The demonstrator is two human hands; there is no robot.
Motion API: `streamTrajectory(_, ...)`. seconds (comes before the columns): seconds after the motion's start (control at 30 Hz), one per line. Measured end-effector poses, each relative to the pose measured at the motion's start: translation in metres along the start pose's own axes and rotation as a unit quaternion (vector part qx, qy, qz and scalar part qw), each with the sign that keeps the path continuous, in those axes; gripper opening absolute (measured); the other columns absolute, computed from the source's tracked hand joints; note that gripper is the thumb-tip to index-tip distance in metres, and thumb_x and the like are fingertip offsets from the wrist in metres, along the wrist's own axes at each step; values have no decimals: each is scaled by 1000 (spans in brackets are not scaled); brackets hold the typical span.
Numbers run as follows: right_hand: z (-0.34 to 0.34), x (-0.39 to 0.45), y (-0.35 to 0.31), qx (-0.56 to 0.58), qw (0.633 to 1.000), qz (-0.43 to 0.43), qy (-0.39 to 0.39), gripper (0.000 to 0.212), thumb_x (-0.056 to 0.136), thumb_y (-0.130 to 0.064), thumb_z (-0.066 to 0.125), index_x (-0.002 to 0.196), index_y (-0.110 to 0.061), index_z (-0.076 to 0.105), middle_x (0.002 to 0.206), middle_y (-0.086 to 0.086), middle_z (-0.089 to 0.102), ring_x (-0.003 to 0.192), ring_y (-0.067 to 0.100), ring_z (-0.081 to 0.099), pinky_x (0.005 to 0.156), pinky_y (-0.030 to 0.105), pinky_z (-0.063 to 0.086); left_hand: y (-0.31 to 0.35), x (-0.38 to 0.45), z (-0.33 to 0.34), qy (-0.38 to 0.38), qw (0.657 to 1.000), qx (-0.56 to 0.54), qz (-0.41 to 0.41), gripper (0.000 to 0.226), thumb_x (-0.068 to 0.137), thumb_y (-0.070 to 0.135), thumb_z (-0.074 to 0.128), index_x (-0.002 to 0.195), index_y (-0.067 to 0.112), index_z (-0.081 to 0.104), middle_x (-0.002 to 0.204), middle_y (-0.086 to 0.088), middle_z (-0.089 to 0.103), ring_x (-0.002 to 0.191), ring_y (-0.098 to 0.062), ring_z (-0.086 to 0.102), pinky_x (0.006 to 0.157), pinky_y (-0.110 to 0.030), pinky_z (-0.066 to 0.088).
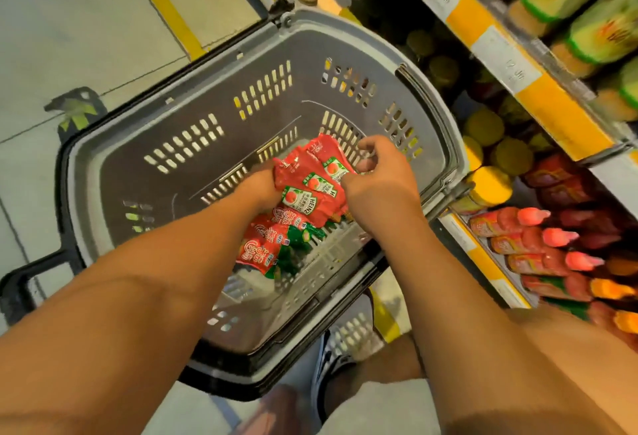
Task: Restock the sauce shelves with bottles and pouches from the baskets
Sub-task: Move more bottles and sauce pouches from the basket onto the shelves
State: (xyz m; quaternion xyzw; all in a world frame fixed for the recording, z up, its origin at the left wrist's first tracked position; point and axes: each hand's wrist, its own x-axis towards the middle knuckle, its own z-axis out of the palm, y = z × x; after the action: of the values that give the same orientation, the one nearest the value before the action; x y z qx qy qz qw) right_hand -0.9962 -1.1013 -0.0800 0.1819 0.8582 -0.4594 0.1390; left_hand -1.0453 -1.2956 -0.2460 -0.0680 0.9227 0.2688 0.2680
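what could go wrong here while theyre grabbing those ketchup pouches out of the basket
1. The left hand holds several red Heinz pouches in a loose fan, so one may slip back into the grey basket.
2. The right hand pinches only the pouch edges, a weak hold that might let go on lifting.
3. The red and green pouches lying underneath could be dragged or snagged as the bunch comes up.

A pale tiled floor (pixel 69 20) crossed by a yellow line (pixel 162 3) lies beyond, a green arrow sticker (pixel 77 112) on it, and a white sneaker (pixel 340 348) stands near grey shorts (pixel 379 407).
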Motion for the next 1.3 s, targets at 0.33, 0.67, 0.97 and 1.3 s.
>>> streamTrajectory(0.33, 0, -3, 0, 21, 998, -22, -54, 31, 86, -9, 59, 111, -27, 57, 87, -5, 54, 79, 21, 55, 66, 39, 50, -9, -5, 18, -13, 997, 77, 30, 35, 90, 20, 74, 117, 15, 52, 98, -1, 58, 98, -29, 63, 87, -38, 50)
streamTrajectory(0.67, 10, -11, -16, -48, 995, 5, -92, 23, 86, -6, 62, 106, -19, 63, 90, 6, 65, 83, 29, 65, 63, 34, 48, 20, -35, -27, -199, 961, -137, -135, 21, 94, 19, 75, 96, 1, 66, 90, -16, 64, 78, -31, 65, 70, -44, 62)
streamTrajectory(0.97, 1, -12, -12, -35, 998, 39, -43, 37, 96, -36, 66, 69, -18, 50, 67, -1, 53, 57, 17, 49, 48, 27, 27, 36, -119, -72, -87, 845, -519, -90, 17, 93, 18, 73, 85, 13, 60, 107, -26, 69, 92, -35, 74, 76, -42, 66)
streamTrajectory(1.3, -10, -4, -8, 326, 942, 74, 11, 10, 86, -20, 82, 91, -20, 73, 91, 3, 80, 82, 26, 78, 80, 55, 64, 78, -137, -89, -153, 873, -449, 117, 9, 96, 17, 72, 96, 10, 66, 86, -3, 70, 80, -19, 68, 85, -40, 60)
